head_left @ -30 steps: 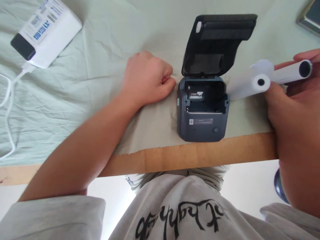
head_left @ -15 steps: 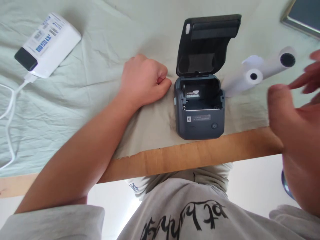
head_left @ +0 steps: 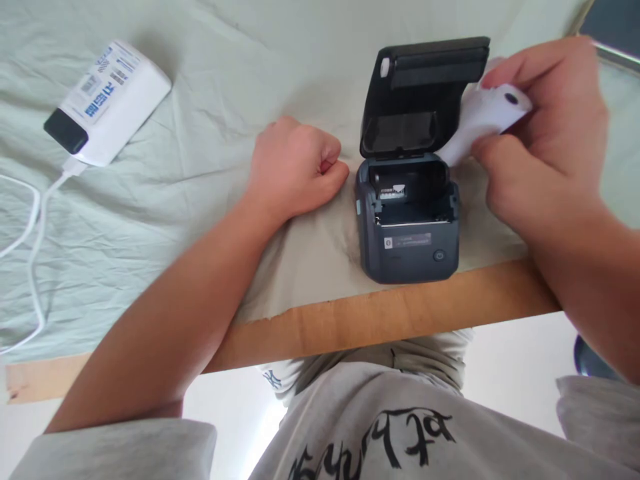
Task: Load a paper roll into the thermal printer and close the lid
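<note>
The right hand (head_left: 555,133) grips a white cylindrical paper roll (head_left: 477,123) beside the open, dark-grey plastic printer (head_left: 413,230); the left hand (head_left: 297,167) is fisted.

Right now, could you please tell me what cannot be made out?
In the head view:
Printer label: print too small.
Roll: partly covered by the right hand.
Left hand: palm hidden by curled fingers.
Cable: cut off by left edge.
Dark object: cut off by top right corner.

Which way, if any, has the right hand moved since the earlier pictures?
Yes: judged against the open printer, the right hand has moved leftward, closer to it, and holds a white roll.
</note>
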Demonstrator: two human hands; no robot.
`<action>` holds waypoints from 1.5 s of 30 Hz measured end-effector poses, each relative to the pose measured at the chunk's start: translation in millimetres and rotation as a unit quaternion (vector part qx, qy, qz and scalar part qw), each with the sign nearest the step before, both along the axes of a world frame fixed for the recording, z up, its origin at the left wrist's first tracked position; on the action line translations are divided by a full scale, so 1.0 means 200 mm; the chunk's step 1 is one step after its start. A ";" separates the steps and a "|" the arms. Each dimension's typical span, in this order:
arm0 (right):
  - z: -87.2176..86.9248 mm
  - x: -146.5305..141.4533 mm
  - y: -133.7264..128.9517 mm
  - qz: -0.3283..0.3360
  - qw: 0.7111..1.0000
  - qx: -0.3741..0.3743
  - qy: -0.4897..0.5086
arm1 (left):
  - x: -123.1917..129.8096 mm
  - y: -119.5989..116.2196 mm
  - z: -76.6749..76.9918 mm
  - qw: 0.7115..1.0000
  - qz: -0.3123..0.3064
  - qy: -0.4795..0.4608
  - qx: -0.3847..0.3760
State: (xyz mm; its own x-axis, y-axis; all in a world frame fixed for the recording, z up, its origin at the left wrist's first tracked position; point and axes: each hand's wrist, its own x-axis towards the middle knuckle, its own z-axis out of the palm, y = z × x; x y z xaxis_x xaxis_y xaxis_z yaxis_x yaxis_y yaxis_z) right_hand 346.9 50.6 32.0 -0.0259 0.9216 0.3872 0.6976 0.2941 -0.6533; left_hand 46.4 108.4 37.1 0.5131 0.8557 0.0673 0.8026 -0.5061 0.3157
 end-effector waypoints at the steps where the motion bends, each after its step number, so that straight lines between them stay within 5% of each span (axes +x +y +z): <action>1: -0.03 -0.01 0.03 0.005 1.000 -0.001 0.017 | 0.00 0.00 0.00 1.000 0.002 0.005 -0.003; 5: -0.11 0.02 0.09 0.022 0.997 -0.026 0.069 | 0.01 -0.01 0.02 0.999 0.013 0.026 -0.019; 16: -0.13 -0.01 0.05 0.034 0.990 0.068 0.118 | 0.04 -0.03 0.09 0.996 0.041 0.033 -0.077; 45: -0.17 0.00 0.03 0.108 0.984 0.040 0.137 | -0.09 0.00 -0.05 0.991 0.004 -0.113 -0.077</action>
